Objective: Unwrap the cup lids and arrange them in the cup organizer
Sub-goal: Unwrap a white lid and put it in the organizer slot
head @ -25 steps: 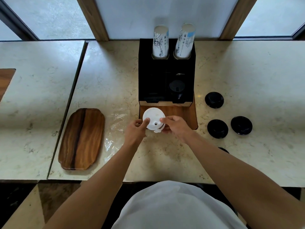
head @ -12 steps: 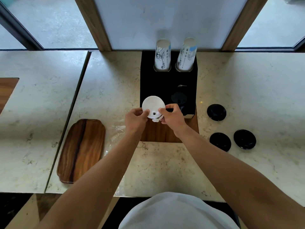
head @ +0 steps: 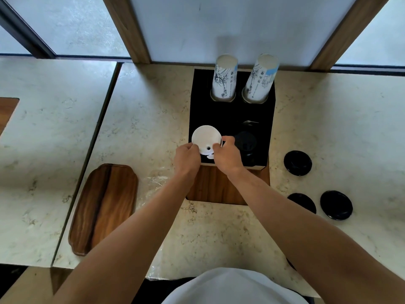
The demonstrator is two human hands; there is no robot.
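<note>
A stack of white cup lids (head: 206,138) is held over the front left slot of the black cup organizer (head: 232,115). My left hand (head: 188,160) grips its left edge and my right hand (head: 226,155) grips its right edge. Black lids (head: 245,141) sit in the front right slot. Two stacks of printed paper cups (head: 224,77) stand in the back slots. Three loose black lids (head: 297,163) lie on the counter to the right. Clear plastic wrap (head: 156,178) lies on the counter under my left forearm.
A wooden tray (head: 105,207) lies on the marble counter (head: 142,110) to the left. The organizer's wooden base (head: 215,187) juts toward me. A seam splits the counter at the left. Windows and wooden posts stand behind.
Both hands have carried the white lids forward from above the wooden base to over the organizer's front left slot. The camera has tilted and moved closer.
</note>
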